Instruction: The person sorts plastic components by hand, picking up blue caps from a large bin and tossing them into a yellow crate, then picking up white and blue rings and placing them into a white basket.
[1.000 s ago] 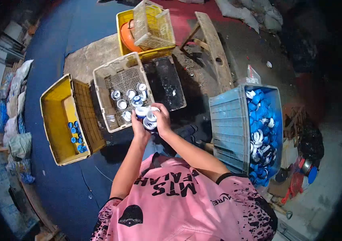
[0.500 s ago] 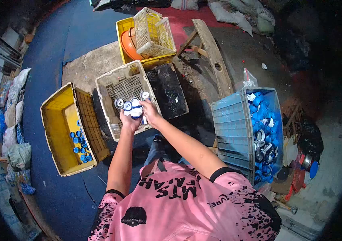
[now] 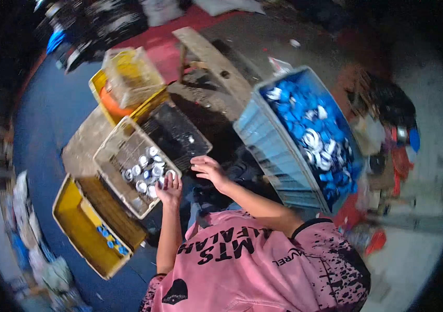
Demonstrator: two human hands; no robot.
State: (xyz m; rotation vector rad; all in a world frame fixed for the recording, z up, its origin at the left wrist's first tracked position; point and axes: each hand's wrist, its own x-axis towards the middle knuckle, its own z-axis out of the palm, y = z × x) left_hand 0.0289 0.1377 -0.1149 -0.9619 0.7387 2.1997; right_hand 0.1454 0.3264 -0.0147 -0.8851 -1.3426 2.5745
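Note:
My left hand [image 3: 169, 188] is over the near right corner of a cream plastic crate [image 3: 116, 188], its fingers apart and holding nothing. Just right of the crate, my right hand [image 3: 208, 170] hangs in the air, fingers spread with nothing in them. Inside the crate lie several round white and blue caps [image 3: 136, 170], some of them close to my left fingertips. A tall blue bin [image 3: 268, 151] stands to the right, heaped with blue and white caps [image 3: 312, 139].
A yellow crate [image 3: 64, 214] with a few blue caps [image 3: 108, 236] rests at left. Beyond the cream crate, another yellow crate [image 3: 151, 106] holds an orange basin [image 3: 111, 100] and a white basket [image 3: 133, 78]. A wooden bench [image 3: 213, 65] and a black crate [image 3: 180, 130] stand nearby.
Both hands have let go of the white and blue caps, which now lie in the cream crate. My right hand has drawn away from it. The view has turned right, toward the blue bin.

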